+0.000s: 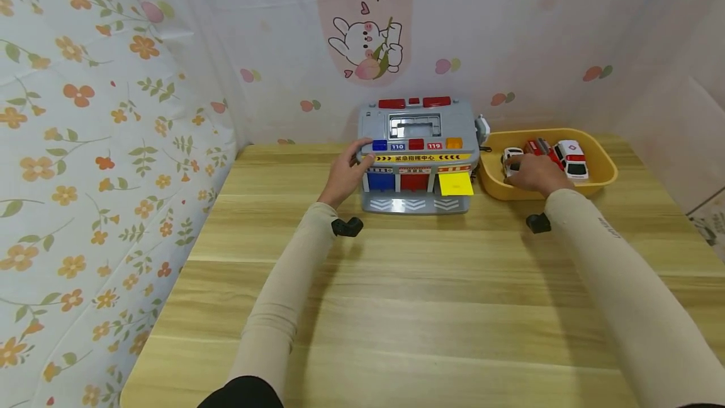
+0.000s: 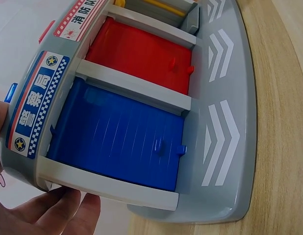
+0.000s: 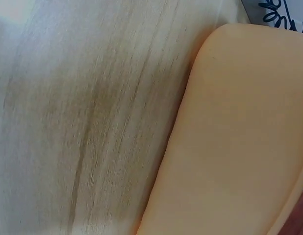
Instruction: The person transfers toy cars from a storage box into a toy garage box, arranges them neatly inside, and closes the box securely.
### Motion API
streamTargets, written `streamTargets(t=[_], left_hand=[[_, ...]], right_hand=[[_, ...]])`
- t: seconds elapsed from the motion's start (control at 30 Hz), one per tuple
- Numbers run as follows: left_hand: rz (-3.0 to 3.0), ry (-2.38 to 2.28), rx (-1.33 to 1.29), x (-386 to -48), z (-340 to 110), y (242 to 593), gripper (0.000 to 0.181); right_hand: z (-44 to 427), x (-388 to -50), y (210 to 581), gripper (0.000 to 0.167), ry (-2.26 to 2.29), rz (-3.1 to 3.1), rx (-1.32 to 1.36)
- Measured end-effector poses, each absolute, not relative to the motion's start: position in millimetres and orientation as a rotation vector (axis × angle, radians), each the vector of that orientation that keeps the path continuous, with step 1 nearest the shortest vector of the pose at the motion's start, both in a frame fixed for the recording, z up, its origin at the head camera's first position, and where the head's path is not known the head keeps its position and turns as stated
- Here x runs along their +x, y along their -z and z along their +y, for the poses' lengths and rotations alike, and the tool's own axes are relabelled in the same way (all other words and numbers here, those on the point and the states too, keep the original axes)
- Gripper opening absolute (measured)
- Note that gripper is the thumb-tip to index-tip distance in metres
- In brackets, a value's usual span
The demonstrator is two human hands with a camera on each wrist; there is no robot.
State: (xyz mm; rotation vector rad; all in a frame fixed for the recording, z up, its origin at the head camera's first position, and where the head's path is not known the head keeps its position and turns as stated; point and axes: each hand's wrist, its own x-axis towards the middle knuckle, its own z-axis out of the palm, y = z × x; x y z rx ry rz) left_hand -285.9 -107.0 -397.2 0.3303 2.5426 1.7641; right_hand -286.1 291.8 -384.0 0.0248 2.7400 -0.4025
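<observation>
A grey toy rescue station (image 1: 416, 150) stands against the back cloth. It has blue and red doors and a raised yellow flap (image 1: 455, 184). My left hand (image 1: 345, 173) grips its left end, thumb over the top edge; in the left wrist view, fingers (image 2: 68, 210) lie against the side beside the blue door (image 2: 119, 134). My right hand (image 1: 535, 173) reaches into a yellow basket (image 1: 603, 172), its fingers at a white toy car (image 1: 513, 154). Whether they pinch the car is unclear. The right wrist view shows the basket's outer wall (image 3: 235, 127), without the hand.
Beside the white car in the basket lie a red toy truck (image 1: 542, 148) and a white-and-red toy ambulance (image 1: 572, 159). A grey part with a dark coiled cord (image 3: 275, 13) sits between station and basket. The wooden table (image 1: 408, 307) extends toward me; floral cloth (image 1: 102, 143) hangs at left.
</observation>
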Motion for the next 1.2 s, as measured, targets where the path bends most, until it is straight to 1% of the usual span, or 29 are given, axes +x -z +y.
streamTargets(t=[0.27,0.53,0.7,0.87,1.2], left_hand=[[2.549,-1.75,0.307,-285,-105,398,0.042],[2.554,-1.75,0.308,-284,-105,397,0.042],[2.558,-1.739,0.304,-284,-106,396,0.042],[2.549,-1.736,0.282,-284,-107,397,0.041],[2.531,-1.746,0.314,-287,-109,394,0.045]], right_hand=[[293,-287,393,0.048,0.413,2.832,-0.03],[293,-287,400,0.04,0.489,3.009,-0.039],[293,-287,400,0.038,0.538,3.042,-0.05],[295,-284,400,0.039,0.556,3.065,-0.047],[287,-278,383,0.039,0.612,3.13,-0.06]])
